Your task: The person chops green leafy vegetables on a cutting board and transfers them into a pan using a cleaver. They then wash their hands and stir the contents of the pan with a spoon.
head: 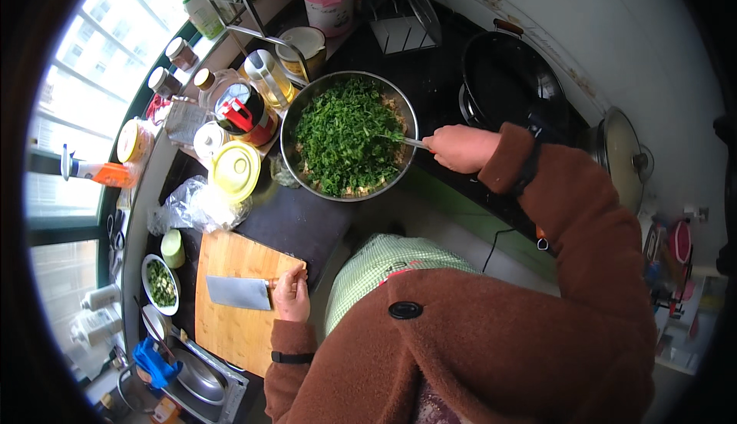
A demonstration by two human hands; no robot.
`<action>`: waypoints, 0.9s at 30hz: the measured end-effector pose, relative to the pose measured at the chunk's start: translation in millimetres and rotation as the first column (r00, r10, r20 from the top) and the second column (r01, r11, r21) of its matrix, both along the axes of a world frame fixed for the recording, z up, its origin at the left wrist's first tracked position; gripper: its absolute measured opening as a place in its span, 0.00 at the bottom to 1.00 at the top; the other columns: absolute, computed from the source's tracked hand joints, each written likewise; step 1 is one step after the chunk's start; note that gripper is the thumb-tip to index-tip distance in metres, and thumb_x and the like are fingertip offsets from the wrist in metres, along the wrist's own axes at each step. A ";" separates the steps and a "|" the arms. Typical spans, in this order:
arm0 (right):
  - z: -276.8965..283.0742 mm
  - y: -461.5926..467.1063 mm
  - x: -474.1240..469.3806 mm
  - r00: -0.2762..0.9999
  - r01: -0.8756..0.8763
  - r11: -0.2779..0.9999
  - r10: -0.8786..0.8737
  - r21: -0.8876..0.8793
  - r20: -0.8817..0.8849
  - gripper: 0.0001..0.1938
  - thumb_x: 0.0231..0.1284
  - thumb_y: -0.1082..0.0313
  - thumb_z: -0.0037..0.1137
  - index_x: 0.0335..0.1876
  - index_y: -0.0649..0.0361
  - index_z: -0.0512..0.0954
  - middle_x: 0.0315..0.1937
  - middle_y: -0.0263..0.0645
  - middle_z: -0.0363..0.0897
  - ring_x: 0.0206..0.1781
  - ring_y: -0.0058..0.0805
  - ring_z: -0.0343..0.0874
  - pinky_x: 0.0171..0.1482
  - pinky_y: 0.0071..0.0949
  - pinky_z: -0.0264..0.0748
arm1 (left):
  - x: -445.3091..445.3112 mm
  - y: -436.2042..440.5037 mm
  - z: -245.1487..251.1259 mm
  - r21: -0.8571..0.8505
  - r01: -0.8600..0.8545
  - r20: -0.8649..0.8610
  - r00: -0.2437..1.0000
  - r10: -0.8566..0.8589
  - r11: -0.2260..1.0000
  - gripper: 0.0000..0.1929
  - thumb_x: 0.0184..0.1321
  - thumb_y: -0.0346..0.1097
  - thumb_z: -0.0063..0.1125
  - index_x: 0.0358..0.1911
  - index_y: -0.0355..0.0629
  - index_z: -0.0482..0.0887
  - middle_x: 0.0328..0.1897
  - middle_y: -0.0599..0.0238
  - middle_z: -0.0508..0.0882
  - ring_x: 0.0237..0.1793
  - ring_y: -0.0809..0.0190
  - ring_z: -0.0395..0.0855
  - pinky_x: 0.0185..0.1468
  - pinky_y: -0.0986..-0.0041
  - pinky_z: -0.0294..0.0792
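A large steel bowl (416, 130) stands on the dark counter, filled with chopped green leaves (345, 130) over a paler brownish mixture. My right hand (460, 148), at the bowl's right, grips the handle of a metal utensil (413, 142), whose far end is hidden among the leaves. My left hand (292, 294) rests at the right edge of a wooden cutting board (230, 332). Across the board lies a cleaver (239, 292), its blade pointing left; my left hand is at its wooden handle, and whether the fingers close round it is not clear.
A black wok (509, 78) is on the stove at the upper right. Left of the bowl are a yellow lid (235, 172), an oil jug (269, 78) and a plastic bag (198, 202). A dish of chopped greens (161, 283) and a sink (230, 392) lie beyond the board.
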State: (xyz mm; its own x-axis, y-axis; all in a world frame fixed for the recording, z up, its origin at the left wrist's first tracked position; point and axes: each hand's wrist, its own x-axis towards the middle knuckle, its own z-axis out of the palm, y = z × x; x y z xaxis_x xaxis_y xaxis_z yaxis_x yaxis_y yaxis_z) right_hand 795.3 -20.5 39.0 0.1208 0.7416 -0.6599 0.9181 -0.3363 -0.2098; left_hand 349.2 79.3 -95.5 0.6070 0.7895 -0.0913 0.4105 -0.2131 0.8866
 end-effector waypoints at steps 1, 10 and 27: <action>9.0 3.7 1.6 0.999 0.015 1.000 -0.015 0.004 -0.042 0.10 0.63 0.66 0.50 0.43 0.64 0.76 0.35 0.51 0.79 0.39 0.52 0.79 0.41 0.45 0.75 | 3.5 8.4 0.0 0.024 0.025 0.002 1.000 -0.025 0.999 0.12 0.60 0.18 0.53 0.45 0.37 0.82 0.35 0.59 0.84 0.36 0.62 0.84 0.42 0.74 0.76; 66.1 22.2 0.7 0.962 0.164 0.974 -0.193 -0.156 -0.193 0.15 0.66 0.66 0.47 0.51 0.65 0.76 0.28 0.43 0.78 0.29 0.32 0.78 0.36 0.32 0.74 | 43.4 67.1 10.4 0.105 0.164 0.065 0.983 -0.171 0.981 0.12 0.58 0.17 0.55 0.44 0.39 0.81 0.34 0.59 0.83 0.35 0.60 0.83 0.40 0.73 0.75; 6.6 -20.9 -1.8 0.998 -0.066 0.977 0.061 0.202 0.033 0.14 0.65 0.70 0.45 0.51 0.69 0.74 0.37 0.49 0.80 0.36 0.48 0.83 0.39 0.43 0.81 | 146.9 135.1 82.9 0.179 0.252 -0.009 0.967 -0.255 0.951 0.19 0.57 0.14 0.50 0.50 0.40 0.82 0.33 0.65 0.84 0.33 0.69 0.83 0.39 0.78 0.76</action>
State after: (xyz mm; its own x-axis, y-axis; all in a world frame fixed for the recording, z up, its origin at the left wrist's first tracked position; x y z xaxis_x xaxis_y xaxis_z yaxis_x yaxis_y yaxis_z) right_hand 793.5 -41.4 45.6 0.0847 0.8662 -0.4925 0.9424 -0.2301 -0.2426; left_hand 496.1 214.4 -12.6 0.7894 0.6121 0.0462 0.3103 -0.4629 0.8304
